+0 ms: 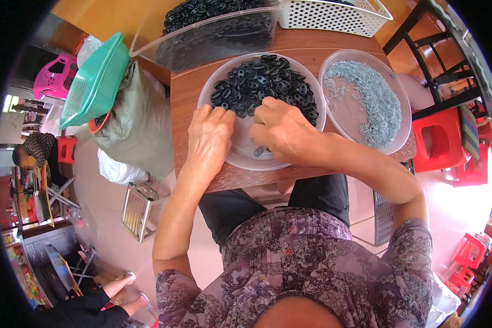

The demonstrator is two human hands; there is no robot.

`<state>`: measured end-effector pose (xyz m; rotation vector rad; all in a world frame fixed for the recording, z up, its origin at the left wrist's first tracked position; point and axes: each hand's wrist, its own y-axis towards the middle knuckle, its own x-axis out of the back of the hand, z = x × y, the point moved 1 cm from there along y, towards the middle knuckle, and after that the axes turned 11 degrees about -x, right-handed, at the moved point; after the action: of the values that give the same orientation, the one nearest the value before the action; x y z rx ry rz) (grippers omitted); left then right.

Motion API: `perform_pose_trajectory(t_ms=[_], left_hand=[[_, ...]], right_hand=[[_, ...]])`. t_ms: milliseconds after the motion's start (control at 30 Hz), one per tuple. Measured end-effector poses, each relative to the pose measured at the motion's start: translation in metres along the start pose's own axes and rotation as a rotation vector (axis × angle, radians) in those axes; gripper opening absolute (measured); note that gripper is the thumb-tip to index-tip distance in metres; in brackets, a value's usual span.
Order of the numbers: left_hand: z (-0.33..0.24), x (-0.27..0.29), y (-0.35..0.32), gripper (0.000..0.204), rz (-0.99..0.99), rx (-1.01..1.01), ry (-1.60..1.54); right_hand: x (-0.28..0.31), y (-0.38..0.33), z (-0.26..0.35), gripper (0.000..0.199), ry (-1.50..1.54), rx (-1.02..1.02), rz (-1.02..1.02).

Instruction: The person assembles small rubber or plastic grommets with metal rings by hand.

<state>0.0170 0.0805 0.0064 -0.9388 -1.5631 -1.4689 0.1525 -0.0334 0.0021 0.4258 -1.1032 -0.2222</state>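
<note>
Both of my hands work over a round clear plastic tub [240, 156] on the wooden table. A heap of small black oval plastic parts with holes [262, 82] fills its far side. My left hand [210, 131] is closed at the tub's left, fingertips at the near edge of the heap; what it may pinch is hidden. My right hand [281, 128] is curled in a pinch beside it, its fingertips also out of sight. One loose grey-black part [259, 151] lies on the tub floor under the right hand. Right of this tub stands another round tub [341, 115] with small silvery metal pins [380, 104].
At the table's far side stand a large clear bin [213, 46] of black parts and a white perforated basket [333, 19]. A green basket [95, 82] sits on a grey sack [142, 126] at left. Red stools [440, 139] are at right. Another person's legs [120, 295] show lower left.
</note>
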Motion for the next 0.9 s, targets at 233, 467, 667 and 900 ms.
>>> perform_pose_trajectory(t_ms=[233, 467, 667, 900], left_hand=[[0.011, -0.011, 0.001, 0.012, 0.101, 0.009, -0.237], [-0.012, 0.001, 0.008, 0.011, -0.007, 0.095, -0.376], [-0.027, -0.014, 0.013, 0.020, 0.136, -0.041, -0.211], [-0.030, -0.012, 0.009, 0.017, 0.178, 0.021, -0.253]], right_hand=[[0.044, -0.031, -0.017, 0.010, 0.194, -0.297, -0.104], [0.058, -0.047, -0.020, 0.010, 0.275, -0.423, -0.191], [0.057, -0.052, -0.013, 0.010, 0.296, -0.429, -0.225], [0.080, -0.073, -0.034, 0.009, 0.171, -0.538, -0.340]])
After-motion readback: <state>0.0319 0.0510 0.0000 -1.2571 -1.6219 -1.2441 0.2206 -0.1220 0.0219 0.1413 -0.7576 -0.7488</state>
